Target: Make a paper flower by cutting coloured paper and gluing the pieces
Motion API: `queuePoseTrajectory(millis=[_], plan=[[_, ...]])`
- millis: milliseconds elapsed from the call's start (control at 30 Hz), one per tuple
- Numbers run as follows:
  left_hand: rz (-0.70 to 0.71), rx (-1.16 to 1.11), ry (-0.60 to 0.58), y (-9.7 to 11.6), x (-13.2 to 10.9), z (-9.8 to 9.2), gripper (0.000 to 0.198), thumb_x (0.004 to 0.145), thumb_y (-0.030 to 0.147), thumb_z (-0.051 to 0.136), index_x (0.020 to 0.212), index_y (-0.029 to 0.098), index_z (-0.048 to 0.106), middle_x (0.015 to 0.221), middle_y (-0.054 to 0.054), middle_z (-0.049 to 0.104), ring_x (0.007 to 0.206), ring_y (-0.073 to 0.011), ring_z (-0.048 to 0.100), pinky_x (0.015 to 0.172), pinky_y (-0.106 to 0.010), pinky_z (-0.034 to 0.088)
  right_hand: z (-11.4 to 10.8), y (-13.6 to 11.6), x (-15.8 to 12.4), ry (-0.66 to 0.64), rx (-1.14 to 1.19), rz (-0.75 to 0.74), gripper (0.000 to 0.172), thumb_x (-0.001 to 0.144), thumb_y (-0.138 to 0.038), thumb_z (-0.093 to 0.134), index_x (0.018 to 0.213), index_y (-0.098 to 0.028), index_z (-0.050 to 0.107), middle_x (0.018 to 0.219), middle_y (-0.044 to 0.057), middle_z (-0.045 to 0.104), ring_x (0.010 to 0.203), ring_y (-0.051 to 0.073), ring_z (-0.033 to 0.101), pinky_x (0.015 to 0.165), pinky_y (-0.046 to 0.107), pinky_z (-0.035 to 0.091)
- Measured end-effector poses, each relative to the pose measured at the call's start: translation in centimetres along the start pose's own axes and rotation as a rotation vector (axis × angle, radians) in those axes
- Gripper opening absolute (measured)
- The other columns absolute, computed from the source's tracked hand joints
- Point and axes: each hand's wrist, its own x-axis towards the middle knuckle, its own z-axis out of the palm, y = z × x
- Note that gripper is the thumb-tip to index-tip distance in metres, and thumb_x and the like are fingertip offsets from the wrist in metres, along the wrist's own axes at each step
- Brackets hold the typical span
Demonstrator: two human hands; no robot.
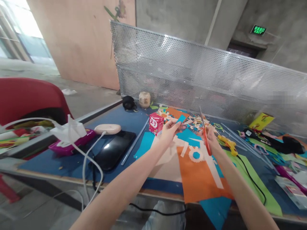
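My left hand [169, 130] pinches a small teal paper piece [181, 118] above the table, fingers closed on it. My right hand [209, 136] grips orange-handled scissors [205, 137], blades pointing up and away, just right of the teal piece. Below both hands lies an orange paper sheet [196, 179] with white strips and a white ring shape [196, 155] on it, over teal sheets [146, 142].
A red-and-white carton [156, 123] stands left of my left hand. A yellow glue gun [228, 143] with black cord, green paper [254, 179], scraps and a perforated metal screen [206, 80] lie beyond. A black tablet [114, 149], tissue pack [69, 139] and red chair [28, 99] are left.
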Motion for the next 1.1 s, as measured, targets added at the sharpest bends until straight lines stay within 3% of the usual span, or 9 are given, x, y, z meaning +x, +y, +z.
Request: queuePoseTrajectory(millis=[133,267,500,800,1100], plan=[[0.036,-0.045,-0.051,0.9,-0.5,0.5,0.036,0.053,0.037,0.076,0.067,0.016,0.050,0.065,0.001,0.064,0.058,-0.0108,0.061,0.055,-0.022,0.045,0.2,-1.4,-0.8,-0.135,-0.100,-0.014,0.034,0.074,-0.047,0.052,0.086,-0.023,0.032,0.070,-0.004,0.043,0.062,0.012,0.044,0.058,0.027,0.041],[0.048,0.021,-0.077,1.2,-1.6,1.1,0.033,0.058,0.037,0.073,0.066,0.016,0.048,0.065,0.000,0.065,0.053,-0.0103,0.060,0.051,-0.023,0.045,0.2,-1.0,-2.7,-0.231,-0.035,-0.012,0.026,0.078,-0.041,0.048,0.088,-0.023,0.034,0.077,-0.002,0.042,0.065,0.012,0.041,0.058,0.025,0.041],[0.078,0.093,-0.154,1.1,-2.7,1.6,0.025,0.065,0.030,0.068,0.065,0.018,0.046,0.060,0.002,0.059,0.059,-0.0130,0.063,0.047,-0.022,0.044,0.2,-1.5,-4.7,-0.399,0.103,0.055,0.026,0.076,-0.040,0.050,0.090,-0.025,0.034,0.077,-0.001,0.041,0.064,0.013,0.040,0.055,0.025,0.040],[0.051,0.186,-0.148,0.8,-3.0,1.9,0.020,0.067,0.024,0.067,0.064,0.018,0.048,0.058,0.002,0.057,0.055,-0.0116,0.061,0.045,-0.021,0.042,0.3,-1.2,-4.5,-0.360,0.162,0.095,0.026,0.075,-0.042,0.051,0.087,-0.025,0.036,0.078,0.000,0.042,0.061,0.013,0.040,0.049,0.025,0.038],[0.151,0.360,-0.158,0.5,-2.7,1.5,0.018,0.068,0.025,0.065,0.057,0.016,0.053,0.049,0.005,0.048,0.045,-0.0047,0.045,0.043,-0.018,0.036,0.3,-1.3,-4.5,-0.384,0.126,0.123,0.026,0.075,-0.040,0.051,0.087,-0.024,0.034,0.079,0.000,0.042,0.060,0.012,0.040,0.047,0.024,0.037]])
